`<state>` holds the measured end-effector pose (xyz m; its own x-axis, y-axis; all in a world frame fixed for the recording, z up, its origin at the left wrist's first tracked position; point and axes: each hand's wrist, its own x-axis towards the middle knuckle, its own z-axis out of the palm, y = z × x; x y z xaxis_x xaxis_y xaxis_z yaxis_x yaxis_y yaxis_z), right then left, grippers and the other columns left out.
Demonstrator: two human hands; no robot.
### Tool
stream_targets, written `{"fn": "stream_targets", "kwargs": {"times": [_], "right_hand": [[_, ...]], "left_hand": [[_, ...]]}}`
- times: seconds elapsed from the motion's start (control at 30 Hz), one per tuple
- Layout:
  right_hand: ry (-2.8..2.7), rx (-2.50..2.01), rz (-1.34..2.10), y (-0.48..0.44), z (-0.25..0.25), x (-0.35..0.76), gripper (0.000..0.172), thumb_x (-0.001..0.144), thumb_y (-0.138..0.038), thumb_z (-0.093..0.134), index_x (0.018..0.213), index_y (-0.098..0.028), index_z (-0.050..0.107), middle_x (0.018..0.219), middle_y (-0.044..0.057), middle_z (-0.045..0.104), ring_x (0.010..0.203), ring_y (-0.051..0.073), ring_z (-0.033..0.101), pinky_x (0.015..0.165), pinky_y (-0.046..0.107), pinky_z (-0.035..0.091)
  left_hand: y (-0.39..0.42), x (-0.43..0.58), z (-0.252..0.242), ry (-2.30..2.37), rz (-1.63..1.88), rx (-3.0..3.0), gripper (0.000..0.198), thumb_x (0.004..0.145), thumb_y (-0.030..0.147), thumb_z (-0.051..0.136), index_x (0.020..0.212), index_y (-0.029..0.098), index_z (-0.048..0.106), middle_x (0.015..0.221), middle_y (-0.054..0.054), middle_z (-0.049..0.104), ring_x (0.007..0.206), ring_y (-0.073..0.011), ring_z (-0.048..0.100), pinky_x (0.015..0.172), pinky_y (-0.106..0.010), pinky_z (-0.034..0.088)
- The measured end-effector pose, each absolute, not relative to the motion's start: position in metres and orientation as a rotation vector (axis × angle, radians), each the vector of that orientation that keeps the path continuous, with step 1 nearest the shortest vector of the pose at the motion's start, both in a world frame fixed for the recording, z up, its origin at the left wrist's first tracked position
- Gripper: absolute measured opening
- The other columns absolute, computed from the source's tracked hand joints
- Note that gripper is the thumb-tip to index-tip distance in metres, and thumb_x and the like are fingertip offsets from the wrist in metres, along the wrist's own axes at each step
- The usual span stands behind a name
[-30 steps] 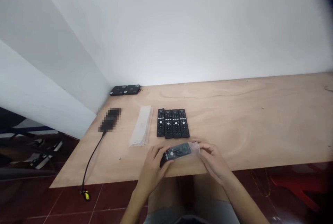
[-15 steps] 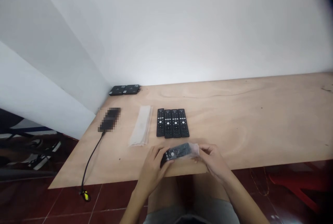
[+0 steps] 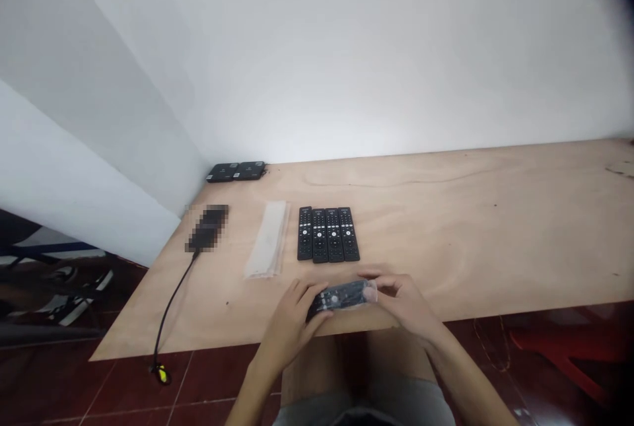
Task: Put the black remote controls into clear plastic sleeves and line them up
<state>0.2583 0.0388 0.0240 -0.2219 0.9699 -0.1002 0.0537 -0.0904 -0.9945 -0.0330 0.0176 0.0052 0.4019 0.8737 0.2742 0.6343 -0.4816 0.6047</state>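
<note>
Remote control (image 3: 339,297) is held just above the table's near edge, its right end inside a clear plastic sleeve (image 3: 369,292). The left hand (image 3: 290,327) clasps its left end, and the right hand (image 3: 406,307) grasps the sleeved end. Just beyond them, 4 black remote controls (image 3: 328,234) lie side by side on the plywood table (image 3: 470,241), beside a stack of clear plastic sleeves (image 3: 266,240). Far left, 2 flat black devices (image 3: 236,171) sit in the corner, and a pixelated object (image 3: 207,228) trails a black cable (image 3: 171,307).

Read no legible text: button markings on remotes (image 3: 326,234) too small, pixelated block (image 3: 207,228) obscured.
</note>
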Motion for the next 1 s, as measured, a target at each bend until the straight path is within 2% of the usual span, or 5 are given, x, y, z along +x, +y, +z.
{"fn": "stream_targets", "kwargs": {"times": [0.17, 0.4, 0.73, 0.87, 1.0], "right_hand": [[-1.220, -1.300, 1.412, 0.036, 0.017, 0.295, 0.038, 0.084, -0.060, 0.092, 0.094, -0.023, 0.090, 0.132, 0.014, 0.081, 0.129, 0.037, 0.071, 0.115, 0.050, 0.053], [-0.682, -1.321, 1.147, 0.031, -0.012, 0.392, 0.044, 0.072, -0.047, 0.103, 0.104, -0.022, 0.085, 0.099, 0.004, 0.081, 0.079, 0.017, 0.072, 0.063, 0.020, 0.064], [-1.116, -1.536, 0.912, 0.050, -0.012, 0.369, 0.048, 0.090, -0.051, 0.082, 0.126, -0.019, 0.079, 0.098, 0.009, 0.084, 0.065, 0.019, 0.071, 0.054, 0.028, 0.059], [-1.465, -1.632, 0.721, 0.075, -0.002, 0.325, 0.039, 0.095, -0.042, 0.067, 0.125, -0.020, 0.078, 0.103, 0.010, 0.086, 0.089, 0.028, 0.080, 0.079, 0.039, 0.064], [-1.614, -1.671, 0.641, 0.094, 0.003, 0.290, 0.031, 0.097, -0.039, 0.064, 0.119, -0.023, 0.079, 0.097, 0.008, 0.086, 0.089, 0.030, 0.081, 0.082, 0.039, 0.061]], "left_hand": [[0.019, -0.029, 0.011, 1.312, 0.755, 2.212, 0.037, 0.105, 0.029, 0.072, 0.141, 0.031, 0.065, 0.134, -0.009, 0.069, 0.123, -0.0298, 0.067, 0.105, -0.046, 0.059], [0.019, -0.029, 0.011, 1.364, 0.708, 2.182, 0.035, 0.106, 0.030, 0.068, 0.141, 0.029, 0.063, 0.138, -0.011, 0.066, 0.129, -0.0320, 0.063, 0.109, -0.050, 0.056], [0.018, -0.028, 0.013, 1.386, 0.731, 2.169, 0.032, 0.110, 0.034, 0.061, 0.141, 0.029, 0.066, 0.139, -0.009, 0.069, 0.130, -0.0310, 0.064, 0.113, -0.051, 0.054], [0.018, -0.028, 0.010, 1.395, 0.793, 2.156, 0.029, 0.111, 0.031, 0.057, 0.137, 0.028, 0.069, 0.138, -0.010, 0.071, 0.130, -0.0305, 0.066, 0.113, -0.049, 0.055], [0.018, -0.028, 0.006, 1.405, 0.805, 2.163, 0.029, 0.110, 0.031, 0.059, 0.137, 0.027, 0.068, 0.138, -0.012, 0.070, 0.129, -0.0313, 0.067, 0.111, -0.050, 0.057]]}}
